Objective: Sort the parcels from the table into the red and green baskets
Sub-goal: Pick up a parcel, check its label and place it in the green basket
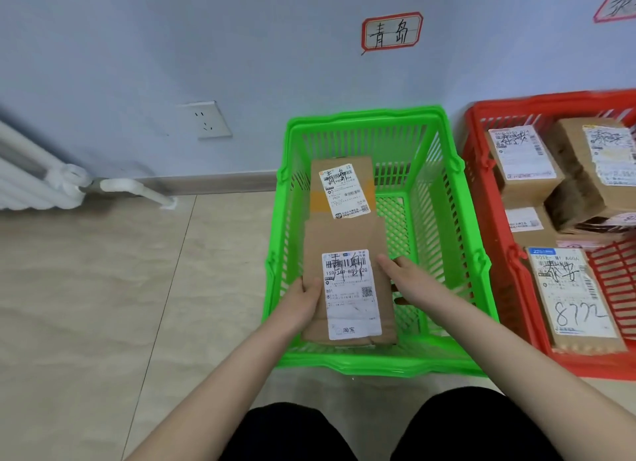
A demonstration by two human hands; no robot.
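Observation:
A green basket (451,240) stands on the floor by the wall. Inside it a long brown parcel (339,236) with a white label lies at the near end. My left hand (304,297) grips its left edge, thumb on top. My right hand (407,276) lies against its right edge with the fingers fairly straight. A second brown parcel (340,171) with a label lies further back in the same basket. The red basket (481,140) stands to the right and holds several labelled parcels (526,164).
A handwritten sign (391,32) hangs on the wall above the green basket, another (616,2) above the red one. A white radiator (31,174) and its pipe stand at the left, beside a wall socket (206,119). My knees show at the bottom.

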